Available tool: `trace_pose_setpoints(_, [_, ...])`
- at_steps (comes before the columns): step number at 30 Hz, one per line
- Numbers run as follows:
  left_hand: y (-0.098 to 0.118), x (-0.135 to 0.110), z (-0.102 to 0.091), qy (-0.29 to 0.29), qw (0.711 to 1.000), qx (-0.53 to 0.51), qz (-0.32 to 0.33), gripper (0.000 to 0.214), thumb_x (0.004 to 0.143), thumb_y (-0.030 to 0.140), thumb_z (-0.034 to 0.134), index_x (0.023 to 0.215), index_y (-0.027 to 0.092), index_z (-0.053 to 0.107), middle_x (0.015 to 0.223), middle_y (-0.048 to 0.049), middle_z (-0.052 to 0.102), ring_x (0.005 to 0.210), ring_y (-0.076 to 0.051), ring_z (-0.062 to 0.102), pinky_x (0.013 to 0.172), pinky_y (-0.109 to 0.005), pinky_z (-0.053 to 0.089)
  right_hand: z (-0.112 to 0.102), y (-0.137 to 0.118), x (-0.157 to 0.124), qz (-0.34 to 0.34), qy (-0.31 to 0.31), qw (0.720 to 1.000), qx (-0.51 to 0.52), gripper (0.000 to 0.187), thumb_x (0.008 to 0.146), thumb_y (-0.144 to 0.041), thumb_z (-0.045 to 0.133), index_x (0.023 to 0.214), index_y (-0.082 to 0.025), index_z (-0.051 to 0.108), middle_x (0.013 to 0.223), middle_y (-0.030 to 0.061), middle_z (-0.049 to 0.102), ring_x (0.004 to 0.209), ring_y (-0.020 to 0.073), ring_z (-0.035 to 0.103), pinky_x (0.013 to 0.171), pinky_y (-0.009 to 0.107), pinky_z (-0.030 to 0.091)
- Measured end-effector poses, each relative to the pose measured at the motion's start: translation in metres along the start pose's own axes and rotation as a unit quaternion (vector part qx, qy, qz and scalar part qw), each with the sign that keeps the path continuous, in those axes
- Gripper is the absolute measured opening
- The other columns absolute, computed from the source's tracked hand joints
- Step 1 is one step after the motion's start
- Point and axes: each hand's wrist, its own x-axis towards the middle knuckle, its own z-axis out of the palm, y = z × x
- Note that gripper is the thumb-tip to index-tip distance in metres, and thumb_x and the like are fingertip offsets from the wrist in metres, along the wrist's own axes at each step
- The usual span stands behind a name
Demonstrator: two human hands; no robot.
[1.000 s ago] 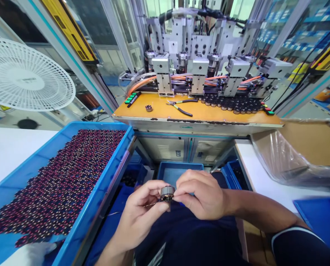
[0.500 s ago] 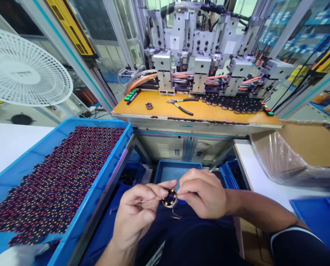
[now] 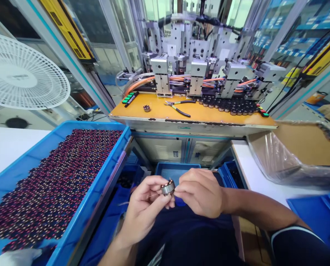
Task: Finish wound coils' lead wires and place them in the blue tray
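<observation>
My left hand (image 3: 146, 207) and my right hand (image 3: 200, 192) meet low in the middle of the view. Both pinch a small round motor stator (image 3: 168, 187) with a silver ring and copper-coloured windings. The left fingers hold it from below and the left side, the right fingertips grip its right edge. The part is tilted, silver side toward me. A big blue tray (image 3: 98, 201) full of similar dark red-tipped stators (image 3: 56, 184) lies at my left.
Ahead stands an orange bench (image 3: 192, 112) with pliers (image 3: 178, 107), a lone stator (image 3: 146, 108), markers and a row of dark parts (image 3: 231, 105) under a grey machine (image 3: 198, 62). A white fan (image 3: 23, 77) is at left; a plastic-lined box (image 3: 298, 155) at right; blue bins (image 3: 176, 170) below.
The stator has been turned in my fingers: side-on first, then windings facing me, now tilted with the silver ring showing. Both hands stayed together in the same spot.
</observation>
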Motion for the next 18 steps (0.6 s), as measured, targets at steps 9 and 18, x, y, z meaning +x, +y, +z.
trace_pose_setpoints(9, [0.0014, -0.0027, -0.0026, -0.051, 0.987, -0.081, 0.127, 0.020, 0.075, 0.026, 0.084, 0.082, 0.023, 0.066, 0.096, -0.0004, 0.074, 0.118, -0.024, 0.066, 0.102, -0.035, 0.054, 0.0005, -0.0037, 0.0028, 0.012, 0.002, 0.999, 0.051, 0.018, 0.102, -0.021, 0.049, 0.090, -0.014, 0.060, 0.077, 0.0051, 0.065, 0.072, 0.0109, 0.063, 0.067, 0.021, 0.052])
trace_pose_setpoints(18, [0.0065, -0.0018, -0.0003, -0.090, 0.994, 0.034, -0.044, 0.014, 0.092, 0.034, 0.067, 0.100, 0.022, 0.069, 0.075, 0.0002, 0.069, 0.068, -0.010, 0.067, 0.067, -0.018, 0.054, -0.0049, -0.0007, 0.0003, -0.022, -0.031, 0.998, 0.044, 0.014, 0.100, -0.017, 0.053, 0.091, -0.012, 0.062, 0.078, 0.0051, 0.065, 0.067, 0.0112, 0.060, 0.062, 0.024, 0.051])
